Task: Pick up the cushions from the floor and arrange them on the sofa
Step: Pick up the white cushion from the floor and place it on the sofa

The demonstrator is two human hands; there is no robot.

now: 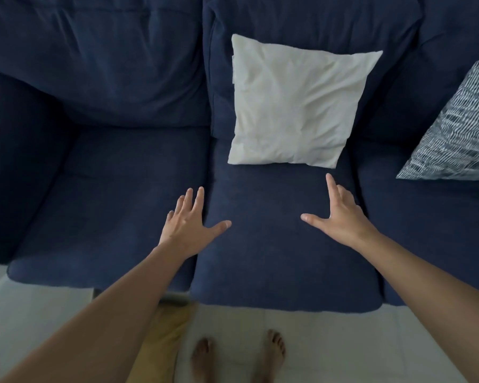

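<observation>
We look down on a dark blue sofa [127, 172] that holds two cushions; its left seat has none. On the pale floor [329, 341] below that seat's front edge, a mustard-yellow cushion [163, 335] lies partly hidden behind our left forearm, just left of our bare feet [271, 352]. Our left hand [188, 225] is spread flat, fingers apart, holding nothing, over the seam between the left and middle seats. A white cushion [293, 106] leans upright against the middle backrest, beyond both hands and apart from them. Our right hand [340, 217] is likewise wide open and empty, its forefinger pointing toward the white cushion's lower right corner. At far right, a blue-and-white patterned cushion [459, 125] rests tilted on the right seat.
</observation>
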